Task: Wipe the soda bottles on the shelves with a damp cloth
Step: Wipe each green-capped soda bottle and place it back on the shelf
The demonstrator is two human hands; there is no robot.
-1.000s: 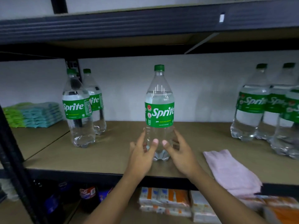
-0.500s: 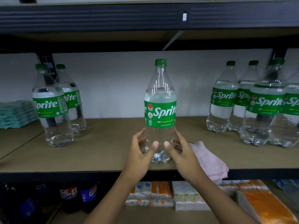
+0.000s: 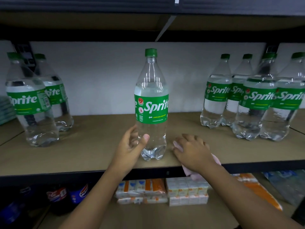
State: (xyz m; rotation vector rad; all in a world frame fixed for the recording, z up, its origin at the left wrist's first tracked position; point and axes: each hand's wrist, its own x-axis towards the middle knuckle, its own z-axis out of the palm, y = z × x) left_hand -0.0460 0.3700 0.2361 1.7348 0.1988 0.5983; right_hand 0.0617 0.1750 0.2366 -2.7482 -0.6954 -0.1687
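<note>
Our right hand (image 3: 193, 151) has left the Sprite bottle (image 3: 151, 104) and dropped to the right onto the pink cloth (image 3: 189, 175), and our view has swung rightward, so four bottles now show on that side. That hand lies palm down on the cloth with its fingers spread and lightly bent; we cannot tell whether they have gathered any fabric. Our left hand (image 3: 132, 146) holds the bottle low on its clear body, thumb across the front and fingers curled round behind.

We see the bottle standing upright near the front edge of the brown shelf (image 3: 90, 146), green cap on, label facing us. The cloth lies just right of it and hangs over the shelf's dark front rail. A white wall (image 3: 107, 76) backs the shelf, and the upper shelf (image 3: 148, 19) runs close overhead.

To the left we see two more Sprite bottles (image 3: 31, 104) standing one behind the other, well apart from ours, with a stack of teal cloths (image 3: 5, 108) at the frame edge. To the right stand four Sprite bottles (image 3: 257, 103) bunched together. On the shelf below we make out dark cola bottles (image 3: 56, 195), packs of small cartons (image 3: 142, 190) and an orange packet (image 3: 260, 190), partly hidden by our forearms.
</note>
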